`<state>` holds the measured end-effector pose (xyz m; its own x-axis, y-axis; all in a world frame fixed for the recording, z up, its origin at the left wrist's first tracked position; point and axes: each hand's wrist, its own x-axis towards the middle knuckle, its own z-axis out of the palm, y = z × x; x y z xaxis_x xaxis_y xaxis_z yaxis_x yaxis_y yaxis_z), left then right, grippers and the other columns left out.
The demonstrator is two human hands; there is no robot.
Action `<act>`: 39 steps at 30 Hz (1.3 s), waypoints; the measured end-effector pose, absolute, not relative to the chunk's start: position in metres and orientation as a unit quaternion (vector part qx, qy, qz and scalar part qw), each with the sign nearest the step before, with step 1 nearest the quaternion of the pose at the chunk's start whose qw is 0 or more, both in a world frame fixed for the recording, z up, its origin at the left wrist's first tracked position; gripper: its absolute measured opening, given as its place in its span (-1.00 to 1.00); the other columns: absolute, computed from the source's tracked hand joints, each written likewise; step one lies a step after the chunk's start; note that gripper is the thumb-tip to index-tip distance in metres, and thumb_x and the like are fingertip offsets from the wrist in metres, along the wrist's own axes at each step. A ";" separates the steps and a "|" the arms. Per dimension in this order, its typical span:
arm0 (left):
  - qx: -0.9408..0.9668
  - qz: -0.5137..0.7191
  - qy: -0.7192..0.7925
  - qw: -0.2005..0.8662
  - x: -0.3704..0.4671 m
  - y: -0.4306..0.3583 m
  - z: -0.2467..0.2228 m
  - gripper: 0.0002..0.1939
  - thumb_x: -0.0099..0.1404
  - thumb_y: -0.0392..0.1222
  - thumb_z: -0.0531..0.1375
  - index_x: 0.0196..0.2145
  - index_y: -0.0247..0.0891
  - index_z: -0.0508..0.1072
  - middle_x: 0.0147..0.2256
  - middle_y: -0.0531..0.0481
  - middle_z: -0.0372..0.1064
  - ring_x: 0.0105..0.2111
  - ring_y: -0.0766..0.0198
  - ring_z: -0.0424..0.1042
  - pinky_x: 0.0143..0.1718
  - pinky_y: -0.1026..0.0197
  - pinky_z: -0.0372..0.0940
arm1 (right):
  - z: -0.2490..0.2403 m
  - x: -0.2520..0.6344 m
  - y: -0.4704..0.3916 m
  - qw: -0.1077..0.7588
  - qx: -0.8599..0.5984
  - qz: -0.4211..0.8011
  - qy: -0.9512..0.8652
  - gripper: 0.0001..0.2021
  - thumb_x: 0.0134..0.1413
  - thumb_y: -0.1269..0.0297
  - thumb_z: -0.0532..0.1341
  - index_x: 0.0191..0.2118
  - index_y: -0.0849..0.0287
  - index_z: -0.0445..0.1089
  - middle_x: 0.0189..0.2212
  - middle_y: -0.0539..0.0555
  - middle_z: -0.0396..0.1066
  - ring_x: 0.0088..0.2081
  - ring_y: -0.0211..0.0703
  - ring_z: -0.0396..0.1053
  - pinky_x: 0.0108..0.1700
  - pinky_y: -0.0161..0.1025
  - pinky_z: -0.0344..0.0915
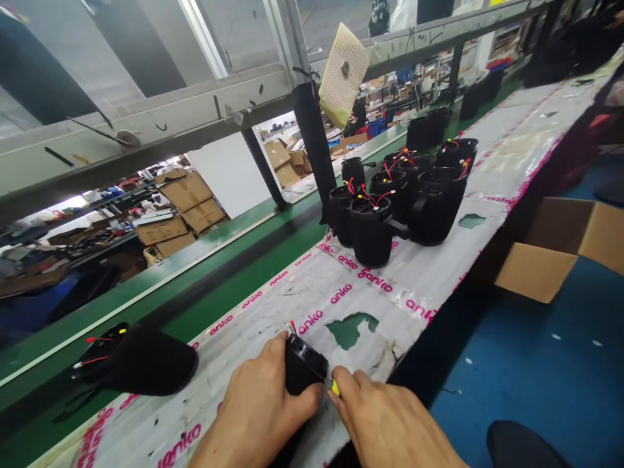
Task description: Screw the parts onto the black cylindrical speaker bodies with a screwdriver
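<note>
Our left hand (260, 393) clamps a round black plastic housing (299, 375), likely light, stiff, best side-held; our right hand (383, 409) pinches a yellow-ended metal tool (335, 388).

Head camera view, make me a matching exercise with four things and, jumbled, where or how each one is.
1. Left hand
2. Right hand
3. Black container at far left
4. Dotted sheet

A. Lies on its side
B. Near the top of a black post
C. Holds a small black part
D. Grips a yellow object

Pairs: 1-C, 2-D, 3-A, 4-B
</note>
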<state>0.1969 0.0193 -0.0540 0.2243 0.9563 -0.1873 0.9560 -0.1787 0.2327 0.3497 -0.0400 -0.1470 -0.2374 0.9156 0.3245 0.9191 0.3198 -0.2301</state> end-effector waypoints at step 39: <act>0.771 -0.012 0.611 0.179 0.191 0.024 -0.048 -0.37 0.16 0.04 0.19 0.15 -0.25 0.32 -0.04 -0.20 0.50 -0.06 -0.06 0.48 -0.05 0.09 0.28 | -0.142 0.350 -0.028 0.266 -0.554 0.077 -0.785 -0.93 0.36 0.34 0.10 -0.22 0.08 0.20 -0.50 -0.05 0.45 -0.55 -0.03 0.48 -0.55 -0.15 -0.12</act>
<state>0.1907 0.0244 -0.0479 0.2526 0.9378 -0.2381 0.9467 -0.1888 0.2609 0.3500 -0.0276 -0.1420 -0.2446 0.9109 0.3323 0.8286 0.3743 -0.4162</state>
